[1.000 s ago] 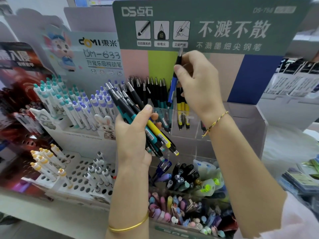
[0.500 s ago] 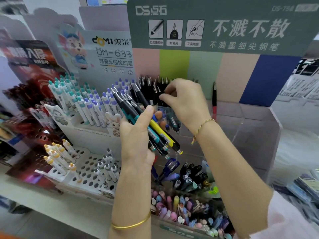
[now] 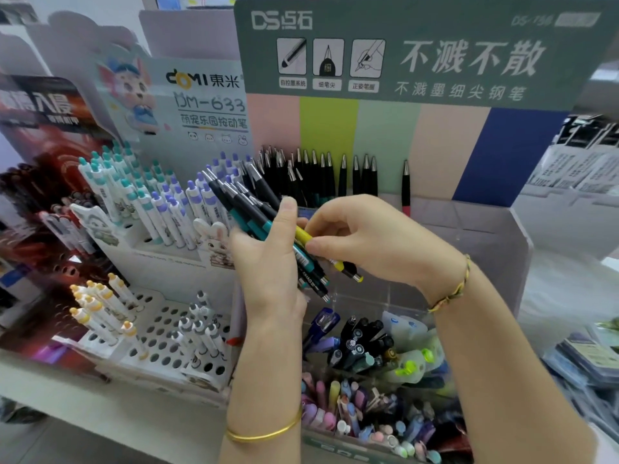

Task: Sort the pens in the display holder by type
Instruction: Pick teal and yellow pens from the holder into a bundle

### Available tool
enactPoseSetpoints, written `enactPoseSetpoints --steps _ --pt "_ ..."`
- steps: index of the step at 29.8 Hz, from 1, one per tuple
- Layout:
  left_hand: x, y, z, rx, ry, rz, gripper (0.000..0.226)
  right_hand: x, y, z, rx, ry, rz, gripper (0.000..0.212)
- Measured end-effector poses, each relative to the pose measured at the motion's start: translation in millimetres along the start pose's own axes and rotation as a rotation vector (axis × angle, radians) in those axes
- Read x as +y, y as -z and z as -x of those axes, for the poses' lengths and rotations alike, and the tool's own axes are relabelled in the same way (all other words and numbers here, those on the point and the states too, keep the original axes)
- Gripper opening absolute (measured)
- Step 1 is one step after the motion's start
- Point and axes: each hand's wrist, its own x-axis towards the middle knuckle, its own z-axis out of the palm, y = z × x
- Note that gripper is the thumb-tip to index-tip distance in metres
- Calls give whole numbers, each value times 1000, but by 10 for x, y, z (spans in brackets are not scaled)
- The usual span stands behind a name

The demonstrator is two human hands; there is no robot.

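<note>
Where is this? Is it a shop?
Most likely a stationery shop. Branded cardboard pen displays stand side by side on a shelf, rows of matching new pens fill their holes, and the left hand holds a bunch being sorted.

Pen bundle (image 3: 254, 209) before display holder (image 3: 495, 229), seemingly.

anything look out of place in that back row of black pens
Yes: one pen with a red lower barrel stands alone right of the row of black pens, apart from it by a gap. It differs from the teal-barrelled ones.
</note>
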Motion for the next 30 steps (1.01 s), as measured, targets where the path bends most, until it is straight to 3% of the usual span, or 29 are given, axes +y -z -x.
enactPoseSetpoints --steps 4,8,11,13,17,21,24,26,28,30 --pt "-22 -46 11 -43 -1 16 31 69 169 64 186 -52 11 7" --pt "-30 -30 12 -98 61 30 12 228 358 41 608 -114 -252 6" --pt "-12 -43 80 -194 100 66 13 293 333 -76 814 -106 -124 9" --pt "-5 -54 125 -276 113 90 16 313 282 -162 800 -140 19 13" --pt "-26 -26 153 -412 177 112 23 364 191 -238 597 -339 468 23" --pt "-30 8 155 -478 256 163 40 394 123 -270 510 -471 662 33" --pt "-43 13 171 -476 270 135 34 401 129 -290 509 -453 647 26" --pt "-54 7 183 -462 251 88 31 374 163 -243 590 -343 590 29" --pt "-57 -11 189 -456 226 49 28 293 187 -159 679 -171 356 37" --pt "-60 -31 184 -451 201 24 23 158 197 -70 595 -65 -20 39"
